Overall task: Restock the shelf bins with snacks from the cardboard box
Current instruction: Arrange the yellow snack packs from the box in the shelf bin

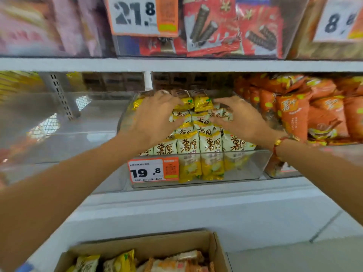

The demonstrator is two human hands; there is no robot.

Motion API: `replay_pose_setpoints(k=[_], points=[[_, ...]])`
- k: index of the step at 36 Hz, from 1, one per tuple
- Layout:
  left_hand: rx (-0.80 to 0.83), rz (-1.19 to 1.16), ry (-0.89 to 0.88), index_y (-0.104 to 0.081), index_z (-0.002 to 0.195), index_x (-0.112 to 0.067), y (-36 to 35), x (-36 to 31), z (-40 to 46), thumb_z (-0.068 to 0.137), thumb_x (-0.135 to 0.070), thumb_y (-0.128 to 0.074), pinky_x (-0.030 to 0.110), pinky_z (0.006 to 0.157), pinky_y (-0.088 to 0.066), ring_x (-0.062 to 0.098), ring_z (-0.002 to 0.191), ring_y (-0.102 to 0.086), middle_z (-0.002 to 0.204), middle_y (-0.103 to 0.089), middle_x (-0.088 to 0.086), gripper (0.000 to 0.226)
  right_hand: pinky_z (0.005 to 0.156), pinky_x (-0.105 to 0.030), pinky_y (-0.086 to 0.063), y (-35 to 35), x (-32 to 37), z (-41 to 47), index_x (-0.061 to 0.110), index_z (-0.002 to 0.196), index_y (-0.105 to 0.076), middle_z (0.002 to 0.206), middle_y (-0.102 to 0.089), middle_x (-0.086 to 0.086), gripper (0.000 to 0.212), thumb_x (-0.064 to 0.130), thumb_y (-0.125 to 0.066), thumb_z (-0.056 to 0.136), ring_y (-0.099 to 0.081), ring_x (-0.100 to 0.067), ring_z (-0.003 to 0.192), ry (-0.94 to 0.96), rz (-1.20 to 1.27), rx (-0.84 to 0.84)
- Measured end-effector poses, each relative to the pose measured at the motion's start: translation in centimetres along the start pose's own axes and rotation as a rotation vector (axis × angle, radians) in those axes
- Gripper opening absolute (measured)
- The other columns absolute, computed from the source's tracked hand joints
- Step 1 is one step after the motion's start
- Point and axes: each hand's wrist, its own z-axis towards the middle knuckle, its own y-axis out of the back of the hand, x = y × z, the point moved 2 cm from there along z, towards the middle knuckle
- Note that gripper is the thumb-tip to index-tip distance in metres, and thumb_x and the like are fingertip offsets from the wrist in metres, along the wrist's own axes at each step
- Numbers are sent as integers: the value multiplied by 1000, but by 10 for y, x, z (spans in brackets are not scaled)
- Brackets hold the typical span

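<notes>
On the middle shelf, a clear plastic bin (245, 169) stands at the front edge, filled with rows of small yellow-and-white snack packets (211, 146) printed with brown characters. Your left hand (155, 118) reaches over the bin's left side, its fingers curled down onto the packets in the rear rows; whether that grip pinches a packet or only presses on it cannot be told. Your right hand (238, 116) reaches in over the right side, fingers bent and spread over the packets, touching their tops; its hold is likewise unclear. A red-and-gold bracelet (282, 143) circles your right wrist. An orange-and-white price tag reading 19.8 (153, 169) hangs on the bin's front left corner.

To the right of this bin, orange snack bags (294, 112) are heaped in a neighbouring bin on the same shelf. To the left, a further clear bin (59, 134) sits along the shelf, its contents blurred.

On the upper shelf, red packets picturing dark rolled wafers (225, 30) fill a clear bin, beside a price tag reading 21.8 (141, 14).

At the lower edge of the view, an open brown cardboard box (176, 246) holds more yellow-and-white packets, mixed with orange ones.
</notes>
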Motion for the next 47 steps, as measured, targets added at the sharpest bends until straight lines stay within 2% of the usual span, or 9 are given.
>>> replay_pose_setpoints(k=[6, 13, 17, 20, 24, 30, 34, 41, 47], points=[[-188, -298, 88, -63, 119, -25, 38, -17, -84, 89, -32, -65, 30, 92, -41, 15, 114, -54, 122, -62, -7, 31, 66, -28, -42, 10, 53, -81, 32, 134, -48, 111, -54, 12, 51, 38, -67, 87, -56, -7, 76, 122, 129, 53], [-133, -609, 323, -57, 109, -39, 29, -16, -185, 89, -29, -65, 8, 82, -43, -16, 95, -53, 101, -57, -30, 24, 69, -28, -45, -37, 94, -167, 40, 135, -43, 101, -48, 22, 44, 42, -55, 93, -53, -5, 76, 150, 83, 447], [48, -593, 412, -60, 109, -37, -9, -10, -251, 95, -25, -55, 24, 78, -49, -2, 91, -58, 107, -59, -22, 19, 75, -26, -46, -79, 97, -199, 36, 135, -44, 101, -58, 14, 43, 35, -58, 94, -56, -6, 79, 23, 209, 761], [273, -542, 439, -59, 113, -34, -49, 0, -308, 98, -20, -49, 12, 64, -42, 1, 88, -59, 113, -60, -14, 22, 78, -25, -49, -109, 95, -226, 29, 138, -45, 96, -59, 14, 47, 33, -60, 94, -57, -5, 85, -45, 224, 829], [609, -504, 482, -58, 121, -31, -93, 7, -370, 99, -29, -47, 26, 89, -46, 10, 122, -49, 130, -53, -13, 24, 64, -12, -38, -141, 91, -261, 30, 135, -49, 90, -56, 19, 42, 34, -58, 94, -54, 3, 79, -94, 182, 905], [1044, -678, 404, -64, 118, -29, -106, -3, -401, 95, -38, -56, 22, 87, -44, 5, 108, -54, 124, -61, -11, 27, 88, -30, -41, -155, 92, -293, 29, 141, -41, 134, -53, 3, 53, 43, -57, 93, -51, -17, 118, 25, -93, 1078], [1174, -605, 352, -47, 137, -34, -113, -11, -413, 87, -54, -59, 39, 103, -41, 19, 127, -46, 137, -53, -8, 55, 109, -49, -26, -168, 87, -311, 22, 149, -25, 151, -33, -6, 59, 32, -51, 96, -28, -31, 138, 62, -361, 1237], [1061, -392, 275, -34, 145, -27, -111, -44, -417, 81, -59, -64, 36, 97, -45, 18, 123, -50, 138, -52, -4, 77, 104, -41, -30, -177, 71, -331, 19, 141, -32, 135, -50, -7, 57, 29, -58, 91, -46, -26, 125, 45, -388, 1220], [827, -645, 468, -36, 143, -32, -88, -31, -384, 81, -47, -70, 28, 98, -43, 10, 129, -44, 142, -45, -13, 73, 89, -28, -42, -169, 66, -306, 27, 133, -48, 129, -51, 2, 62, 36, -76, 78, -52, -18, 114, -156, -40, 1173]])
